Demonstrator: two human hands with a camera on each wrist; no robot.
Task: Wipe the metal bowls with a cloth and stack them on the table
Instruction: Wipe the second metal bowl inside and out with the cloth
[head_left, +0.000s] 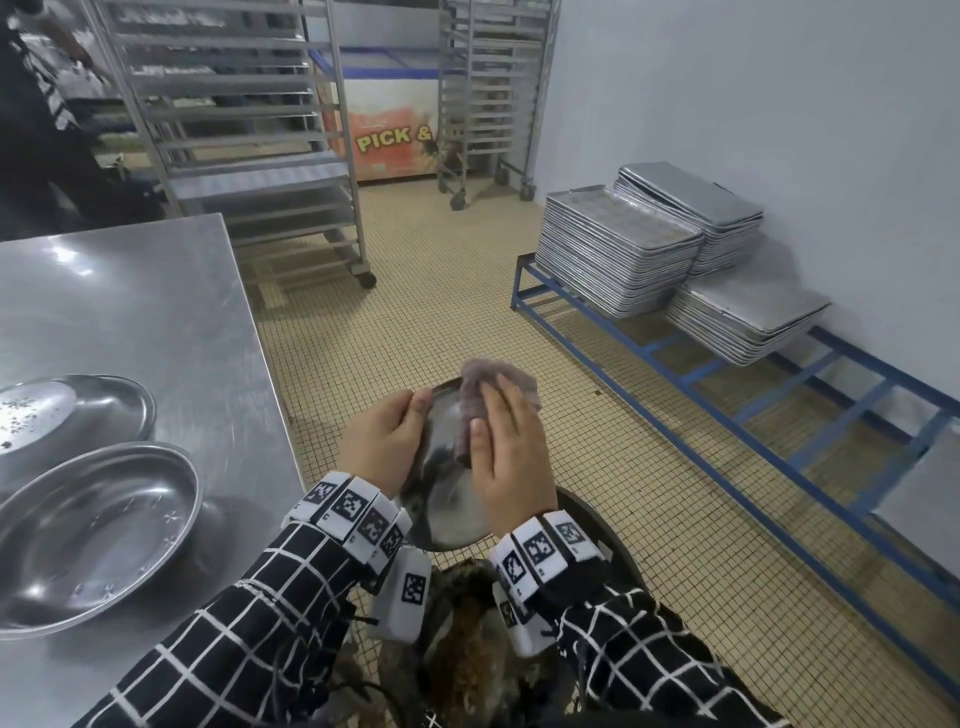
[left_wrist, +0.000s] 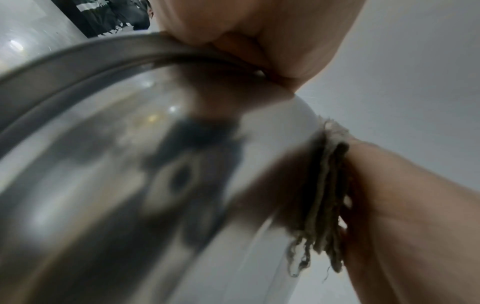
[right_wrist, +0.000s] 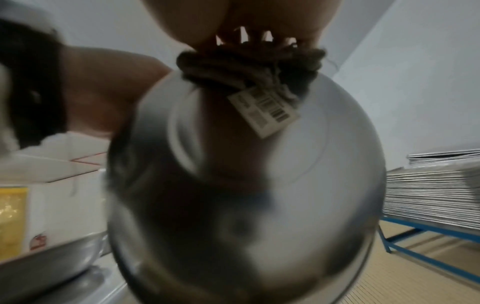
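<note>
The left hand (head_left: 382, 441) makes the grip on the rim of a metal bowl (head_left: 447, 512), the fingers curled over the edge, and holds it in the air above the tiled floor (head_left: 457, 291), beside the bench (head_left: 130, 291). The right hand (head_left: 511, 460) presses a folded grey cloth (head_left: 493, 384) flat on the underside of the bowl, its fingers nearly straight. A small white tag (right_wrist: 265, 111) with a barcode hangs from the cloth; its text is too blurred to read. Two more metal bowls (head_left: 93, 530) stand on the bench, left of the hands. Far behind, a chest freezer (head_left: 389, 130) shows the words "PICK &". Stacked baking trays (head_left: 618, 249) lie on a blue rack (head_left: 649, 353) at the right.
</note>
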